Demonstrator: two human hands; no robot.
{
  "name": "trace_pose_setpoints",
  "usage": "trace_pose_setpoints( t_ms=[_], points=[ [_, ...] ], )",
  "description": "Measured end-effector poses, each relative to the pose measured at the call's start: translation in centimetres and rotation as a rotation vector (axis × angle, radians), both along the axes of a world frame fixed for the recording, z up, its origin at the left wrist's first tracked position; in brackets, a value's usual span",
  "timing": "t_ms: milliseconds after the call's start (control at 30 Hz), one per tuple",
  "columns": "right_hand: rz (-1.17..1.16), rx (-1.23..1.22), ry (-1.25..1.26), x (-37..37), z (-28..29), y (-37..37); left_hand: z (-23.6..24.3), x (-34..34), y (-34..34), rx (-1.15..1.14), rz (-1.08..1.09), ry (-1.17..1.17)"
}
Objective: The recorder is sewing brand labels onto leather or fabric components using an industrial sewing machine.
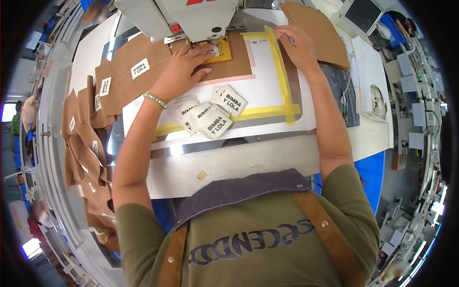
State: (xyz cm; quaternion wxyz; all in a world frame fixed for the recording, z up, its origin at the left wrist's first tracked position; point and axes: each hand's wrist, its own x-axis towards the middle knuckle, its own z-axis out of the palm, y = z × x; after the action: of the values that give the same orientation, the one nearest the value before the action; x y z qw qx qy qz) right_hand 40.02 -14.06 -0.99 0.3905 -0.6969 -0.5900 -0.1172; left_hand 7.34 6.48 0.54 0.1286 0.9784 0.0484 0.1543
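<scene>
My left hand [185, 68] lies with fingers stretched over a yellow plate [224, 49] under the sewing machine head [193, 21]. Its fingertips touch the plate beside a small white label, partly hidden by the fingers. Around the plate is a brown fabric panel [241, 69] with pink strips along its edges. My right hand [297, 46] rests loosely bent, fingers apart, on the upper right edge of the white template sheet [271, 71], by its yellow tape [282, 67]. Several white printed labels [215, 123] lie in a loose pile below the panel.
Brown fabric pieces with white labels [140, 68] trail off the table's left side. A stack of brown panels [318, 33] sits at the upper right, near a monitor [362, 16]. A yellowish scrap [202, 175] lies on the table's front part. Blue bins stand below.
</scene>
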Motion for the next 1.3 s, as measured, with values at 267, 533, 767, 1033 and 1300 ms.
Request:
trace_pose_setpoints(
  t_ms=[267, 533, 767, 1033, 1300],
  points=[
    [-0.035, -0.042, 0.104, -0.6, -0.1, -0.3, 0.2, 1.1, 1.0, -0.066, 0.077, 0.005],
    [0.173, -0.172, 0.058, -4.9, 0.8, -0.3, -0.3, -1.5, 2.3, -0.156, 0.244, -0.001],
    [0.272, -0.406, -0.201, -8.4, 1.3, 0.8, -0.5, -4.9, 5.7, -0.148, 0.118, 0.035],
    [0.261, -0.519, -0.285, -9.3, 2.9, 0.7, -1.3, -4.1, 4.8, -0.044, 0.224, -0.046],
    [0.182, -0.446, -0.495, -10.2, 2.5, -0.7, -1.9, -2.8, 1.6, 0.104, 0.203, -0.083]
  ],
)
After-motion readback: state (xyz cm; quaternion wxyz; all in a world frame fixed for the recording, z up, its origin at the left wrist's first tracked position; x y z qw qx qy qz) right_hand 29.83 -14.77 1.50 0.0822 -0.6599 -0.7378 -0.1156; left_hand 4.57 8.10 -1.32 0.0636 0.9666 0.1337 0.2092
